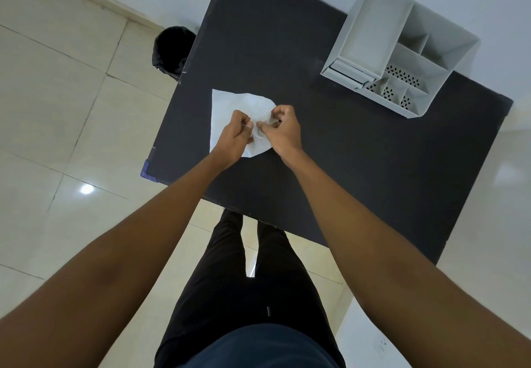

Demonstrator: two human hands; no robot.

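Note:
A white sheet of paper, creased and partly crumpled, lies on the black table near its left side. My left hand pinches the paper at its middle with curled fingers. My right hand is right beside it, and its thumb and fingers pinch a raised fold of the same sheet. The two hands almost touch above the paper's centre, and they hide the lower middle of the sheet.
A grey plastic organiser with several compartments, some with perforated bottoms, stands at the table's far right. A black waste bin sits on the tiled floor beyond the table's left edge. My legs stand at the near edge.

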